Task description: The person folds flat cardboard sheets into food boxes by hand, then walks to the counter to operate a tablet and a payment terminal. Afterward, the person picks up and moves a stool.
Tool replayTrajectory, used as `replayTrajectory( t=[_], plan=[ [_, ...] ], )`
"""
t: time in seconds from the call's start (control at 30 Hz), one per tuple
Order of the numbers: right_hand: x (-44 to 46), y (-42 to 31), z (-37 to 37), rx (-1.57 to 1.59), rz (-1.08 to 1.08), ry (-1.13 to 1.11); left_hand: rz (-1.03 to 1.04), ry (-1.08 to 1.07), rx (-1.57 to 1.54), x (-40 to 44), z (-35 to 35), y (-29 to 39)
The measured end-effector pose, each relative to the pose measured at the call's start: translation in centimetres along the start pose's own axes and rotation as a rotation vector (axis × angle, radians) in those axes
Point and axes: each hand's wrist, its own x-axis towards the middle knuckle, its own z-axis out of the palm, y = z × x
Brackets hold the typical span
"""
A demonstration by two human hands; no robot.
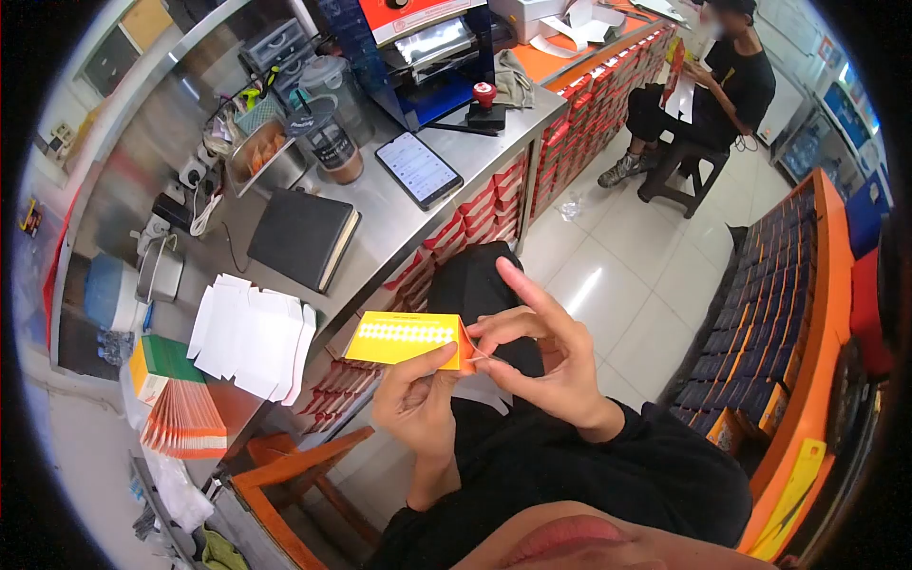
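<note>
A small yellow carton (pixel 404 338) with an orange end and rows of white shapes on its face is held up over my lap. My left hand (pixel 418 404) grips it from below, the thumb lying along its near face. At the orange end, my right hand (pixel 551 356) pinches a thin flap of the carton between thumb and fingertip, its index finger stretched upward. White flat cartons (pixel 252 337) lie stacked on the metal counter to the left. Beside them sits a fanned pile of green and orange folded cartons (pixel 180 399).
On the metal counter (pixel 380 242) are a black notebook (pixel 304 237), a phone (pixel 418 169), a cup (pixel 328 142) and a red-handled stamp (pixel 484 100). Another person (pixel 712 85) sits on a stool at the back right. An orange-edged rack (pixel 803 332) holds many dark boxes.
</note>
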Motion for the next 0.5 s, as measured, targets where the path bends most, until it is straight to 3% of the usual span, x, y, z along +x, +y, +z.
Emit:
replayTrajectory(
  t=[0.13,0.23,0.33,0.5],
  plan=[
    [-0.1,0.0,-0.3,-0.372,-0.123,-0.093,0.01,-0.041,0.099,0.1,-0.2,-0.1],
    [-0.1,1.0,0.0,0.051,-0.017,-0.012,0.021,0.019,0.05,0.3,0.0,0.5],
    [-0.4,1.2,0.6,0.16,0.026,0.1,0.031,0.014,0.011,0.2,-0.6,-0.2],
    [-0.3,1.4,1.3,-0.105,-0.138,0.071,0.034,0.005,0.013,0.3,0.2,0.7]
  ],
)
